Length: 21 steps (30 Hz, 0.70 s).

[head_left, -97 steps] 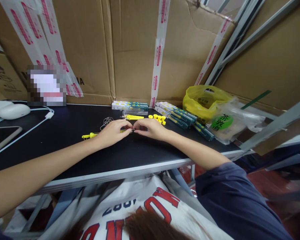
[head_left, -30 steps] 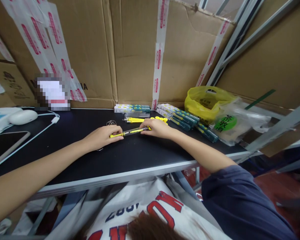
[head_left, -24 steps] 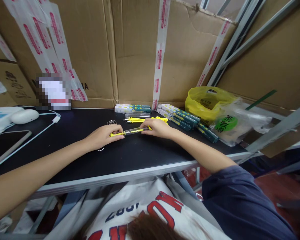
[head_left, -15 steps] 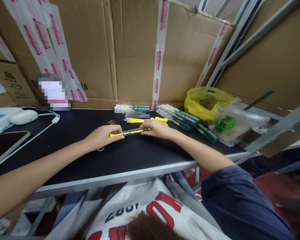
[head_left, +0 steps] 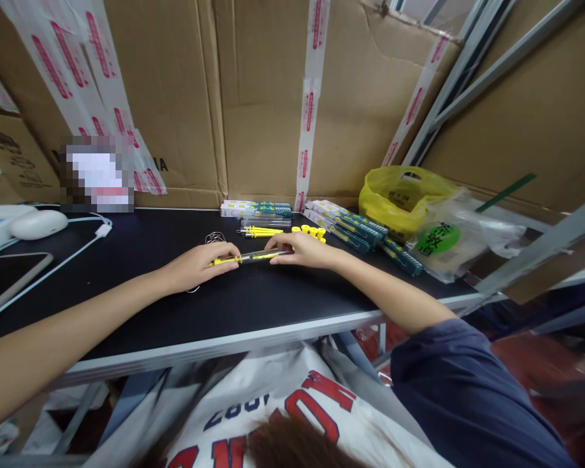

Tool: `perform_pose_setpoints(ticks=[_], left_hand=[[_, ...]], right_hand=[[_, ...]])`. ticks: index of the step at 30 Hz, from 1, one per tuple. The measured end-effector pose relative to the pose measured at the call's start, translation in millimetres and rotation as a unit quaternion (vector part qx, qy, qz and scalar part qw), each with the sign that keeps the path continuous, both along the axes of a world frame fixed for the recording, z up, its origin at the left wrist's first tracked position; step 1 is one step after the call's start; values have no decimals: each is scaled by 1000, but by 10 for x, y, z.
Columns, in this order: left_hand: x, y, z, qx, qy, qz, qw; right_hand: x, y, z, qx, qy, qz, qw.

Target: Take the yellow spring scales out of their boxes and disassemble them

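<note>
Between my hands, a slim pen-like clear tube with yellow parts is held level just above the black tabletop. My left hand is closed on its yellow left end. The fingers of my right hand pinch the other end, which is partly covered. Behind the hands lie yellow sticks with dark tips, clear tubes, and several small yellow caps near my right knuckles. Bent metal wire rings lie behind my left hand.
Slim teal-and-white boxes lie at the back, with more boxes to the right. A yellow plastic bag and a clear bag stand at the right. A phone and white cable occupy the left; cardboard walls the back.
My right hand has shifted slightly left along the clear tube, leaving less of it showing between the hands. Both hands still hold it. The camera view has shifted slightly.
</note>
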<state>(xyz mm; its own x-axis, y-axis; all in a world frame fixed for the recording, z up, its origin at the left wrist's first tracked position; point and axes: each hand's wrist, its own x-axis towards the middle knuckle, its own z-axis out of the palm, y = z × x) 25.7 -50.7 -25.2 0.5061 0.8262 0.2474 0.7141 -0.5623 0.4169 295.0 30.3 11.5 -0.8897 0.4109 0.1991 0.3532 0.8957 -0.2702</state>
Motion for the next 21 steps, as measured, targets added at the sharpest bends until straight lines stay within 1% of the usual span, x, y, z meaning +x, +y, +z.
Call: perform_pose_setpoints(ticks=[2,5,7,10,12,17,21], left_hand=[[13,-9,6,-7,-3,3,1000],[27,4,-2,-19,-32,7,999],[23,31,-21,-18,-46,-9,999],[3,71,-50,-7,-44,-38,998],[-5,75,-51,-5,-41,-44,998],[1,25,1,-24,-33,-42,998],[-33,22,1,-16,-44,-19,999]], right_hand=[[-25,-18,-26,-25,3,14,1000],[-33,8,-48,-81,14,58,995],[-22,45,-46,-118,18,78,990],[0,86,-28,-160,19,75,984],[13,96,-12,-169,17,73,983],[39,103,21,-154,31,72,985],[72,161,37,-161,88,47,982]])
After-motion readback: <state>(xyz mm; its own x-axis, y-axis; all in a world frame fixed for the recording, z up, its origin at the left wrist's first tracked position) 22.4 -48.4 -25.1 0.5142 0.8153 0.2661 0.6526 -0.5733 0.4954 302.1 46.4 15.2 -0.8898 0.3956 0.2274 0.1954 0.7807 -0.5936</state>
